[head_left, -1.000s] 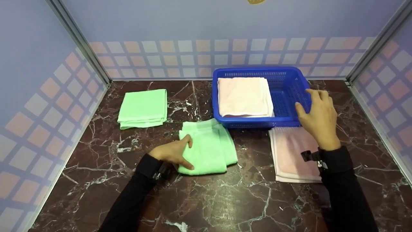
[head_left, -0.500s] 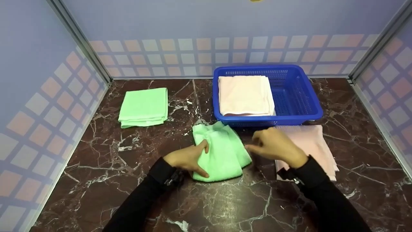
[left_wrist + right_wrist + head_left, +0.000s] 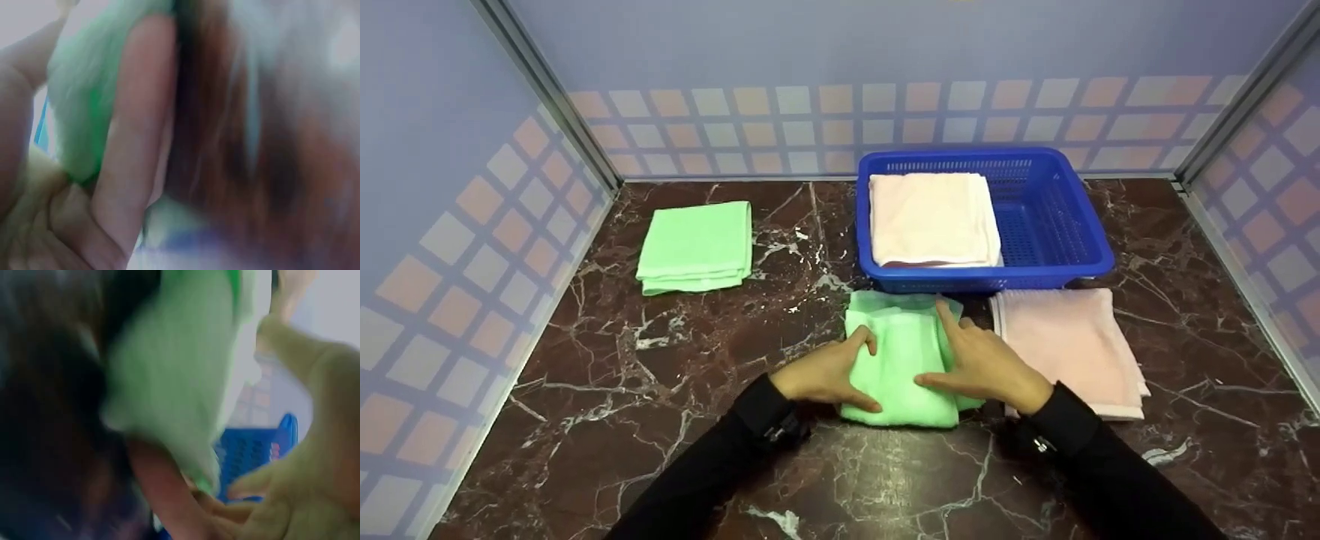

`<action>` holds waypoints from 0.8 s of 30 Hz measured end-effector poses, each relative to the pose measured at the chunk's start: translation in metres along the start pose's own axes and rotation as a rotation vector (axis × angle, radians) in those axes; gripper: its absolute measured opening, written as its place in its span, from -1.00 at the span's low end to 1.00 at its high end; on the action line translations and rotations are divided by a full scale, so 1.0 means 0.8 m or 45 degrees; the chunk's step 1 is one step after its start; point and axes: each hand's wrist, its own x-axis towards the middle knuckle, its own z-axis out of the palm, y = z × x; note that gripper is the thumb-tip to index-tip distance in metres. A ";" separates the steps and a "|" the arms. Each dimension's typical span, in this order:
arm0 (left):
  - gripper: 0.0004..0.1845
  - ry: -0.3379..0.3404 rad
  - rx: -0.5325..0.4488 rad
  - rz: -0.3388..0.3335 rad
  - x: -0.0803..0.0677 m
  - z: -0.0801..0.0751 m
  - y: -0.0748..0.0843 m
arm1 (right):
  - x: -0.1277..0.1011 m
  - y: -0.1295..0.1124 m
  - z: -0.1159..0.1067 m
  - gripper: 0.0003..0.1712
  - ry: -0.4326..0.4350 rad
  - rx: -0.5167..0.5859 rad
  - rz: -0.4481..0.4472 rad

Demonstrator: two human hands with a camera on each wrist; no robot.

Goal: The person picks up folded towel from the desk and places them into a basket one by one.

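Note:
A folded light green towel (image 3: pixel 901 367) lies on the dark marbled table in front of the basket, its right edge uneven. My left hand (image 3: pixel 821 373) grips its left side, thumb on top and fingers partly out of sight. In the left wrist view, green cloth (image 3: pixel 84 101) sits between thumb and finger. My right hand (image 3: pixel 990 366) holds the right side, its thumb on the upper layer and one finger stretched toward the far corner. The right wrist view, blurred, has a finger (image 3: pixel 163 484) under the cloth (image 3: pixel 174 365).
A blue plastic basket (image 3: pixel 1057 271) stands behind, with folded pale pink towels (image 3: pixel 931 217) in its left half. Another pink towel (image 3: pixel 1065 345) lies just right of my right hand. A second folded green towel (image 3: pixel 696 241) lies at the back left. Patterned walls (image 3: pixel 810 60) enclose the table.
The green towel has slid right with my left hand, its folds now straighter. My right hand has come from beside the basket, down and left, onto the towel's right side.

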 end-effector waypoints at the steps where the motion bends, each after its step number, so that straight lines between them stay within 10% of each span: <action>1: -0.19 0.014 -0.005 0.005 0.001 0.001 0.000 | -0.001 -0.001 0.003 0.42 0.013 0.009 -0.019; 8: -0.64 -0.019 -0.172 0.091 0.001 -0.004 -0.005 | -0.001 -0.005 0.016 0.10 0.003 0.106 -0.140; 15: -0.66 -0.001 -0.118 0.213 0.003 -0.005 0.001 | -0.004 -0.006 0.013 -0.16 0.043 -0.043 -0.240; 24: -0.76 0.238 0.028 0.456 0.014 -0.021 0.067 | -0.029 0.000 -0.077 -0.35 0.226 -0.073 -0.407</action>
